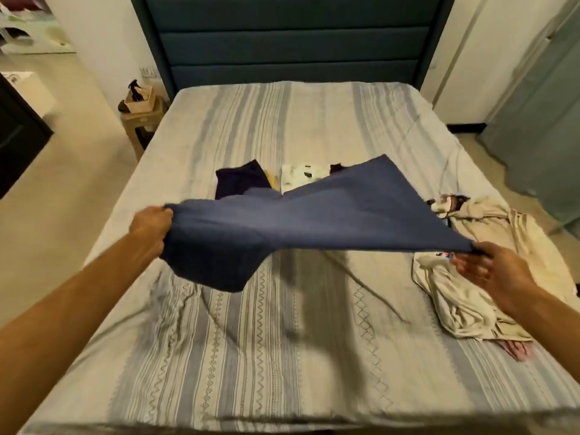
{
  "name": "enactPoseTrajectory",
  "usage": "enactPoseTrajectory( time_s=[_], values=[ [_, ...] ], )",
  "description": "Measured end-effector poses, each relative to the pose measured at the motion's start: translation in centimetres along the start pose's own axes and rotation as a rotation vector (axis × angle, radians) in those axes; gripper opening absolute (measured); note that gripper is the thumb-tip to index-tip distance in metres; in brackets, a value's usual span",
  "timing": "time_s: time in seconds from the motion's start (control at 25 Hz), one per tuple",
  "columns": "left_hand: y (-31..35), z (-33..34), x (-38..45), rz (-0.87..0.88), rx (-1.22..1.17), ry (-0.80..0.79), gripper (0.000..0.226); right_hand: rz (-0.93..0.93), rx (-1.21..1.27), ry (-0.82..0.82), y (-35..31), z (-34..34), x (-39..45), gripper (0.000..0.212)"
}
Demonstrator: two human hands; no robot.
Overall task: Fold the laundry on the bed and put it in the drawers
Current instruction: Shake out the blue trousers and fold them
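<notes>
My left hand grips one bunched edge of a navy blue garment, fingers curled round the cloth; my right hand pinches the opposite corner between thumb and fingertips. The garment hangs stretched between both hands, lifted clear of the bed, its far corner flung upward and its near left part sagging; its shadow falls on the striped bedcover beneath. Behind it, mid-bed, lie a dark folded garment and, just beside it, a white folded garment. At my right, near the bed's edge, sits a crumpled pile of cream laundry. A dark padded headboard closes the far end, with a small wooden side table at its left.
</notes>
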State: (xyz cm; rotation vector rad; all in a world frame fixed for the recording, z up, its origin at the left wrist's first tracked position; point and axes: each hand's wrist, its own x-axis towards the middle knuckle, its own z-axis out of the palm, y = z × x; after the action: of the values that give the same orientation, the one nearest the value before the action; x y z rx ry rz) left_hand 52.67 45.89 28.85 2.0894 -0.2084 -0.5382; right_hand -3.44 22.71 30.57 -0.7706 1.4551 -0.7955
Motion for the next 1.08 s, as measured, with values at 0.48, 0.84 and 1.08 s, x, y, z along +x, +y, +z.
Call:
enactPoseTrajectory(
  time_s=[0.48, 0.84, 1.08],
  values=[
    [-44.6, 5.4, -14.1, -0.71, 0.167, -0.212, 0.083, 0.675, -0.411, 0.087, 38.2, -14.2, 3.8, 0.054],
    [-33.4, 9.0, -3.6, -0.677, -0.498, -0.277, 0.04, 0.363, -0.166, 0.132, 25.1, -6.7, 10.2, 0.008],
    [-36.2, 14.5, 4.4, -0.557, -0.162, -0.005, 0.025, 0.241, -0.636, 0.064, 27.1, -1.5, 19.7, 0.052]
  ],
)
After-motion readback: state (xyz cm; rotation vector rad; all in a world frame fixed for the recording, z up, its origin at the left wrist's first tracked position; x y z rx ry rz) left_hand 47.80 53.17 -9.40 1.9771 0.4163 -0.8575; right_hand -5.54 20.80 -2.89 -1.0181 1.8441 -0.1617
